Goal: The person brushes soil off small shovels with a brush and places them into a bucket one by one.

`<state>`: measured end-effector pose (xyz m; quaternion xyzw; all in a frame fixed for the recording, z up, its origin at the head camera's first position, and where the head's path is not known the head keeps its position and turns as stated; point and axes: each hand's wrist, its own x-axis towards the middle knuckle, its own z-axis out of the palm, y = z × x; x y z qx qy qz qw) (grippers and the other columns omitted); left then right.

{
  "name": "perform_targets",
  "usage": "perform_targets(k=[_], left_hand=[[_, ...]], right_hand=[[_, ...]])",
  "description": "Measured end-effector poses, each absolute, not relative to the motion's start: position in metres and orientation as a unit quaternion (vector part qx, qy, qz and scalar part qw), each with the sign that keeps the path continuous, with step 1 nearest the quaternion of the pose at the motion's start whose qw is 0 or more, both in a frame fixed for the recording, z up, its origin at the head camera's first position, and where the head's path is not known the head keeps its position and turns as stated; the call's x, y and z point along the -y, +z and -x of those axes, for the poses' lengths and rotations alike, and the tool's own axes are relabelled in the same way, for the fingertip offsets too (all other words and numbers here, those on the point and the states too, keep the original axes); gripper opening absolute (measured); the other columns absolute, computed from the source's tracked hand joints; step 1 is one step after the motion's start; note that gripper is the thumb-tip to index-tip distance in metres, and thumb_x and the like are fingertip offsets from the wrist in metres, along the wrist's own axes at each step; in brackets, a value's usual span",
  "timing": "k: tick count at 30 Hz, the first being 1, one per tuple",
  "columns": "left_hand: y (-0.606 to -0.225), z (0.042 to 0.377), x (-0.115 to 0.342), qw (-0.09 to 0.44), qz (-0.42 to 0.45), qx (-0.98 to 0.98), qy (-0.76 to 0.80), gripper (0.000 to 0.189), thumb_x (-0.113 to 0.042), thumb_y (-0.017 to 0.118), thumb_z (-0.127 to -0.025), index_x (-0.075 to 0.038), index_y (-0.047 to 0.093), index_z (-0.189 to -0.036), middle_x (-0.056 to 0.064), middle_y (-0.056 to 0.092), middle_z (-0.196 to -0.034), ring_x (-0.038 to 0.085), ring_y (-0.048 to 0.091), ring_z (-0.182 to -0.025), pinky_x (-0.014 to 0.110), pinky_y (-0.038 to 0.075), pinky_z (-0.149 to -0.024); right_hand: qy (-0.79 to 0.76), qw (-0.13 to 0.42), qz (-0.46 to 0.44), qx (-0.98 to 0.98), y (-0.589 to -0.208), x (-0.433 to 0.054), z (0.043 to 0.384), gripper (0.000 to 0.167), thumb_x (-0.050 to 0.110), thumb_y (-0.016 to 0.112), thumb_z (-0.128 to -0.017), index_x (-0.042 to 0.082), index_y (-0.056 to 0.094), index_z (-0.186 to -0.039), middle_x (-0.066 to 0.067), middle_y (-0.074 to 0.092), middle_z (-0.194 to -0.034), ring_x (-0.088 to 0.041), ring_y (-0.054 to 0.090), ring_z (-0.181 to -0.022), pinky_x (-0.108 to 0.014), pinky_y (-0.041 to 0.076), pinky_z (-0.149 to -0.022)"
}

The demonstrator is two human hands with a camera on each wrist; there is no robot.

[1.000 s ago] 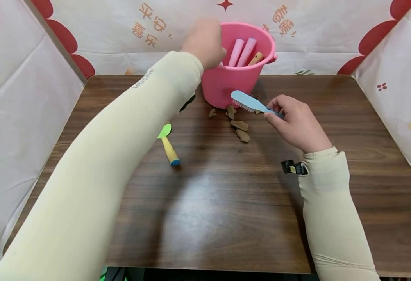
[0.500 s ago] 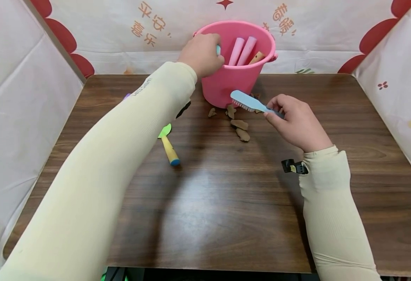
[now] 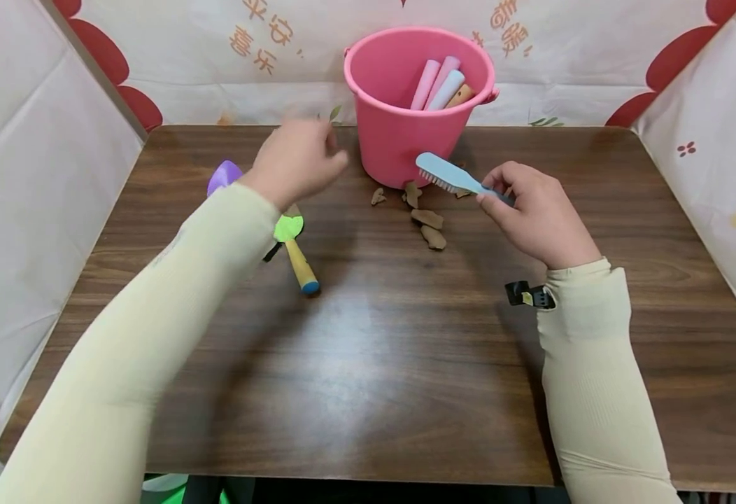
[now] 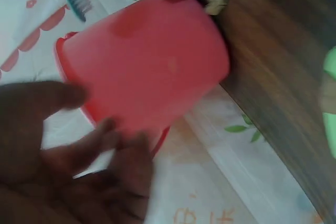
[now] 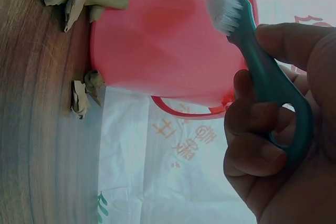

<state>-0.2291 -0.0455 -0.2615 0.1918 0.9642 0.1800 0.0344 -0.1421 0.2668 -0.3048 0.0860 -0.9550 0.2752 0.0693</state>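
Note:
My right hand (image 3: 532, 213) grips a blue brush (image 3: 446, 170) by its handle, the white bristles facing down over the table. In the right wrist view, thumb and fingers wrap the handle of the brush (image 5: 255, 59), which has a hole near its end. My left hand (image 3: 295, 159), a little blurred, hangs left of the pink bucket (image 3: 393, 143) with nothing in it; in the left wrist view its fingers are loosely bent and apart from the thumb. Inside the bucket stand two pink handles (image 3: 425, 84), a light blue handle (image 3: 446, 90) and a tan one (image 3: 461, 95).
Brown dry scraps (image 3: 427, 218) lie before the bucket on the wooden table (image 3: 418, 364). Beneath my left forearm lie a green tool with a yellow handle (image 3: 301, 267) and a purple piece (image 3: 223, 175). White printed cloth (image 3: 173, 56) walls the back and sides.
My left hand has come away from the bucket, leftward and toward me. A light blue handle now shows in the bucket. The right hand keeps its hold on the brush, nearly still.

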Motion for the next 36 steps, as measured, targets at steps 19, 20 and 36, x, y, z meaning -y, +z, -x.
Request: perform_targets(k=[19, 20, 36], left_hand=[[-0.356, 0.157, 0.081, 0.124, -0.146, -0.977, 0.097, 0.033, -0.034, 0.067, -0.084, -0.007, 0.058, -0.101, 0.013, 0.063, -0.084, 0.039, 0.064, -0.081, 0.052, 0.050, -0.065], [-0.357, 0.156, 0.081, 0.116, -0.146, -0.977, 0.105, 0.029, -0.031, 0.066, -0.084, -0.007, 0.058, -0.099, 0.013, 0.062, -0.083, 0.039, 0.064, -0.080, 0.051, 0.049, -0.064], [-0.307, 0.132, 0.059, 0.059, -0.189, -0.956, 0.217, 0.035, -0.023, 0.053, -0.089, -0.015, 0.063, -0.121, 0.002, 0.047, -0.065, 0.025, 0.053, -0.072, 0.040, 0.043, -0.065]], right_hand=[[0.273, 0.082, -0.087, 0.955, -0.302, -0.267, 0.141, 0.018, 0.022, 0.059, -0.098, 0.008, 0.062, -0.109, -0.007, 0.059, -0.092, -0.021, 0.049, -0.081, -0.036, 0.038, -0.068], [0.273, 0.082, -0.087, 0.955, -0.302, -0.267, 0.140, 0.018, 0.022, 0.059, -0.098, 0.008, 0.062, -0.109, -0.007, 0.059, -0.092, -0.020, 0.049, -0.081, -0.036, 0.037, -0.068], [0.272, 0.088, -0.090, 0.954, -0.296, -0.266, 0.138, 0.019, 0.022, 0.060, -0.098, 0.008, 0.062, -0.111, -0.006, 0.058, -0.093, -0.021, 0.047, -0.081, -0.037, 0.037, -0.068]])
